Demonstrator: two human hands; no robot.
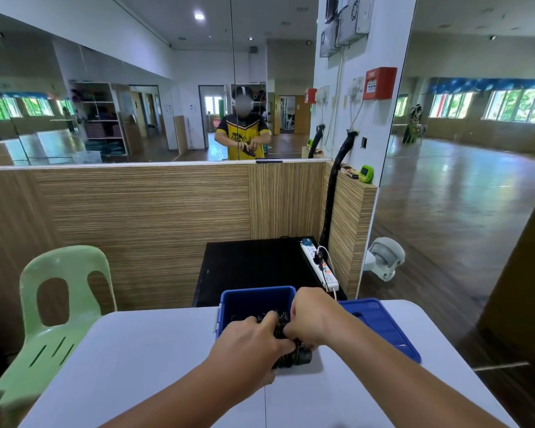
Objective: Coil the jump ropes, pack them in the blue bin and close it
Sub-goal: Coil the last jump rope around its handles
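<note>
Held at the near rim of the blue bin [257, 291], a black coiled jump rope [294, 355] is clamped from both sides, apparently so its loops cannot spring apart. It is gripped by the curled fingers of the left hand [250, 344] and pinched by the right hand [315, 316]. The lid [386, 332] is left lying to the right, so the opening is kept free.

bin [257, 296] open-topped — lid [383, 325] (right) aside

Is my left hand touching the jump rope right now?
Touching. The head view shows the left hand with its fingers curled round the black coiled jump rope, with no gap between them.
</note>
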